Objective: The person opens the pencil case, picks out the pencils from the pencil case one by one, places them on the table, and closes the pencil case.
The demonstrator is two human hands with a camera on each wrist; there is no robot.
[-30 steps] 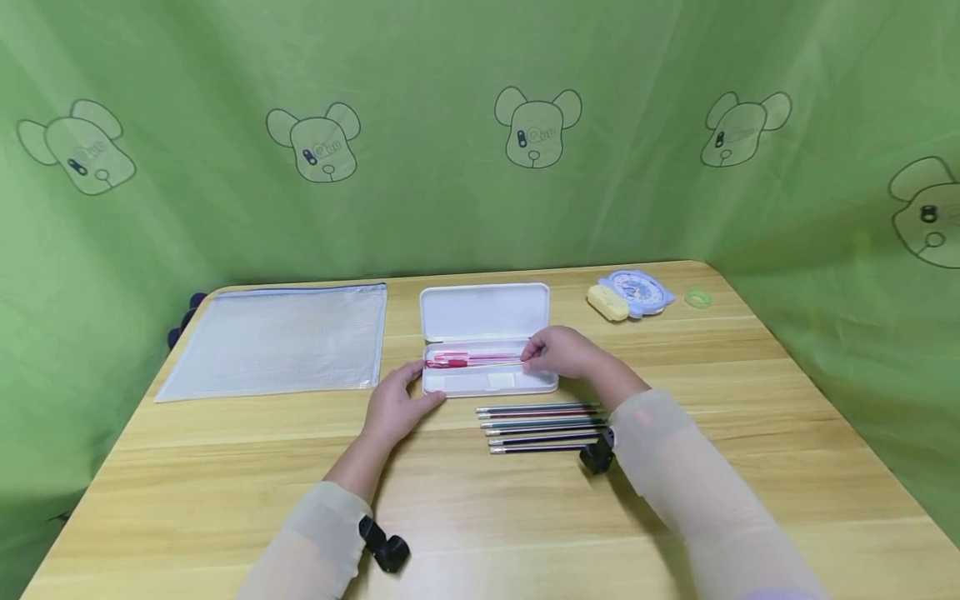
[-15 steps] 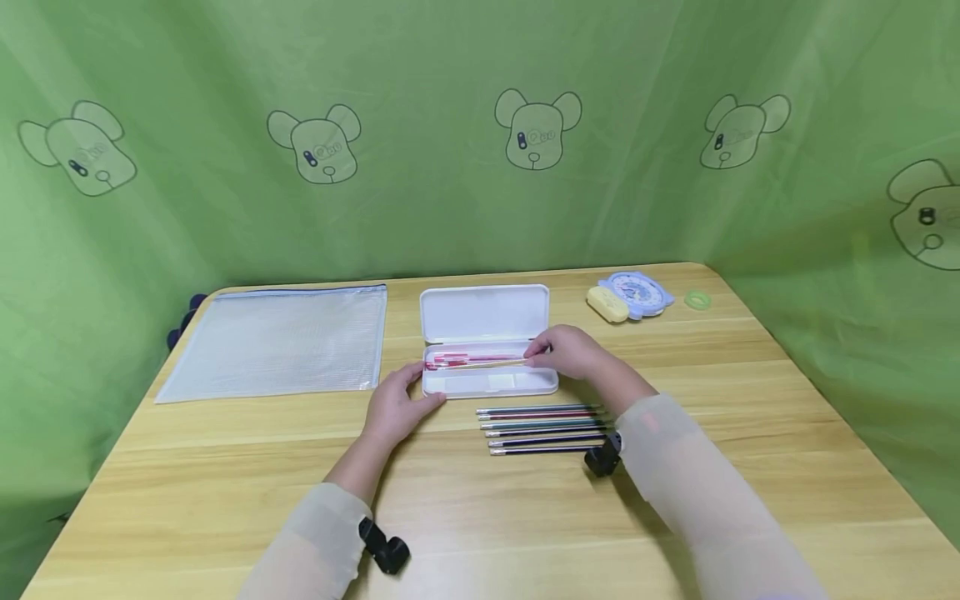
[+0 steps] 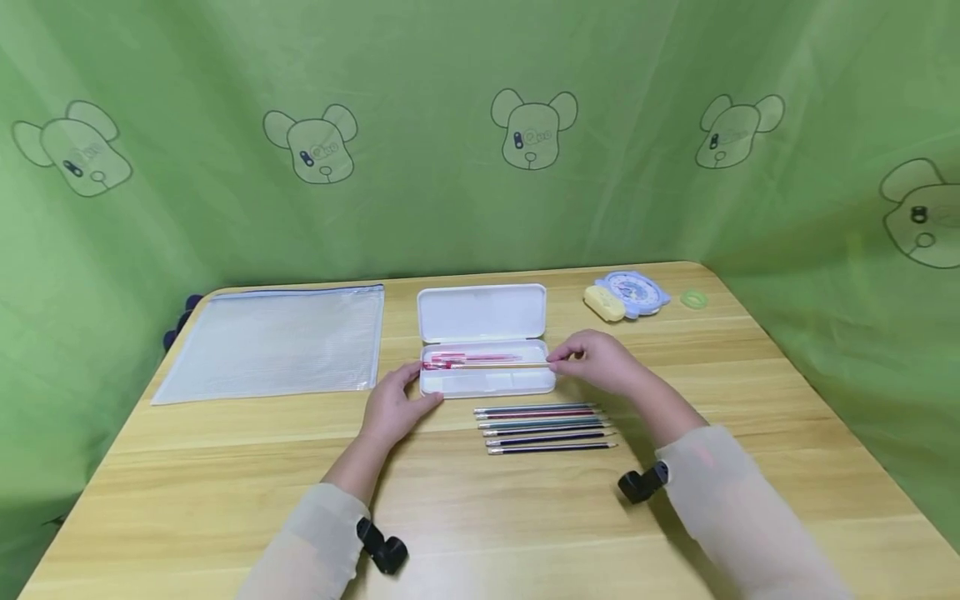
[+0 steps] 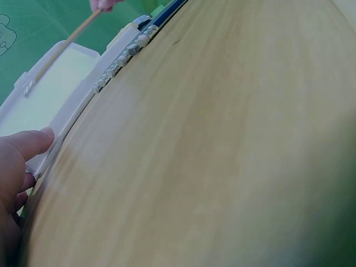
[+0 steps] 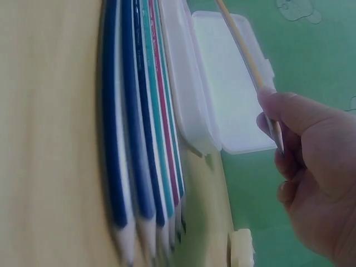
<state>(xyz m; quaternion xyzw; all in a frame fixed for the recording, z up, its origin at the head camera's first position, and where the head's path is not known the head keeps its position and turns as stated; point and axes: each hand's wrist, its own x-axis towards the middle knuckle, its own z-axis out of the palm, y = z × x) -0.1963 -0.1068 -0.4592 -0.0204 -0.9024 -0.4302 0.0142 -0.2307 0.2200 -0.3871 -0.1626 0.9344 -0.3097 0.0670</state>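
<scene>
An open white pencil case (image 3: pixel 482 312) lies on the table, its lid raised at the back. My left hand (image 3: pixel 390 408) holds its left end, the thumb (image 4: pixel 36 142) over the front rim and the other fingers at the side. My right hand (image 3: pixel 603 365), at the case's right end, pinches a yellowish pencil (image 5: pixel 245 53) near its sharpened point. In the head view this pencil spans the case; the left wrist view shows it raised and tilted. Red-and-clear pens (image 3: pixel 448 357) lie in the case. In front, several dark, green and red striped pencils (image 3: pixel 547 435) lie side by side.
A clear mesh zip pouch (image 3: pixel 277 342) lies flat on the left of the wooden table (image 3: pixel 465 517). At the back right are a yellow block-shaped item (image 3: pixel 604 303), a blue clock-like piece (image 3: pixel 633 293) and a green ring (image 3: pixel 694 298). A green curtain hangs behind.
My right hand has moved to the right, out past the case's right end, with the pencil drawn along in its fingers. My left hand stays at the case's left end.
</scene>
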